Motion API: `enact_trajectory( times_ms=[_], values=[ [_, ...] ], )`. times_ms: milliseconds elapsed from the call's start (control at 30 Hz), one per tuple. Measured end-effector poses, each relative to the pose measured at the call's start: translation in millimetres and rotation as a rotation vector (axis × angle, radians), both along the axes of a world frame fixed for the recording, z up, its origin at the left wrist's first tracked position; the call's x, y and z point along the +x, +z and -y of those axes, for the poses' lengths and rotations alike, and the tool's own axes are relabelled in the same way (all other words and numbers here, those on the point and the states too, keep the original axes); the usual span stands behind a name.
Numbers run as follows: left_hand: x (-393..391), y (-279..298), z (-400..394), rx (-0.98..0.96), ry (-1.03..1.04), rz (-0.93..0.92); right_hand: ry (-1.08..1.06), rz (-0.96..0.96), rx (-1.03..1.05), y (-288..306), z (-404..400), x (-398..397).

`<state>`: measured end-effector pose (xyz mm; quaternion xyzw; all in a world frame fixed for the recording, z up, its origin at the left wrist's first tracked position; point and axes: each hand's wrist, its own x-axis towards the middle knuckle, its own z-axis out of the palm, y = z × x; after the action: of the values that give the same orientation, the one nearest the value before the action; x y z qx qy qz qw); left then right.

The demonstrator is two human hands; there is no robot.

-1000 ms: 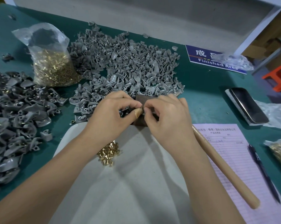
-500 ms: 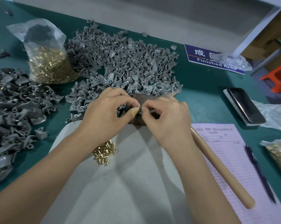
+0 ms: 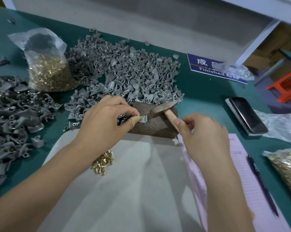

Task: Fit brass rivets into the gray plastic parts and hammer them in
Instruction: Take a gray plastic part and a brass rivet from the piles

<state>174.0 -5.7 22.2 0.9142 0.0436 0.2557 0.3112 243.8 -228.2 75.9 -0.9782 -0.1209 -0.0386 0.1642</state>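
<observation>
Bare forearms, no sleeves; tan bandage [image 3: 135, 120] on left thumb.

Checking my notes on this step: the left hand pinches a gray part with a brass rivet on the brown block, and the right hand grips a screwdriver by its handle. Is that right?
Not quite: the right hand grips a hammer by its wooden handle, not a screwdriver. The head view shows its metal head resting on the brown block. The rest holds: the left hand pinches the gray part with the brass rivet on that block.

Hammer [image 3: 164, 109] handle mostly hidden inside right hand [image 3: 203, 136]. Blue sign [image 3: 206, 67] partly covered by a plastic bag [image 3: 233, 71]; lettering incomplete. Rivet bag [image 3: 287, 168] cut off at right edge. Pink form [image 3: 251, 178] print too small to read.
</observation>
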Motion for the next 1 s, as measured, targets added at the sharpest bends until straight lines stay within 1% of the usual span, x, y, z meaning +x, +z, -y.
enact_trajectory(
  times_ms=[100, 233, 300, 467, 533, 633, 800, 900, 1000],
  values=[
    [-0.6, -0.9, 0.3, -0.016, -0.002, 0.009, 0.024, -0.004, -0.036, 2.0, -1.4, -3.4],
    [-0.1, -2.2, 0.3, -0.04, 0.0, 0.012, 0.005, -0.092, -0.008, -2.4, -0.8, -5.9],
    [0.0, -2.9, 0.2, -0.038, -0.002, 0.012, 0.001, -0.101, 0.026, -4.0, -0.7, -5.8],
    [-0.5, -3.5, 1.1, -0.06, -0.003, 0.01, -0.048, -0.015, 0.114, 0.4, 1.0, -4.3],
    [-0.8, -2.4, 1.0, -0.067, -0.005, 0.006, -0.011, 0.057, 0.184, 2.7, -1.1, -6.6],
    [-0.9, -1.6, 0.0, -0.065, -0.005, 0.006, 0.098, 0.17, 0.217, 4.6, -5.3, -12.0],
    [-0.6, -0.1, -0.7, -0.057, -0.01, 0.002, 0.182, 0.146, 0.201, 4.4, -10.2, -18.1],
    [0.5, -0.9, -1.6, -0.089, -0.016, 0.0, 0.193, 0.22, 0.191, 4.2, -10.0, -20.7],
    [1.2, -2.4, -2.8, -0.111, -0.036, 0.003, 0.176, 0.284, 0.246, 3.2, -14.7, -22.6]
  ],
)
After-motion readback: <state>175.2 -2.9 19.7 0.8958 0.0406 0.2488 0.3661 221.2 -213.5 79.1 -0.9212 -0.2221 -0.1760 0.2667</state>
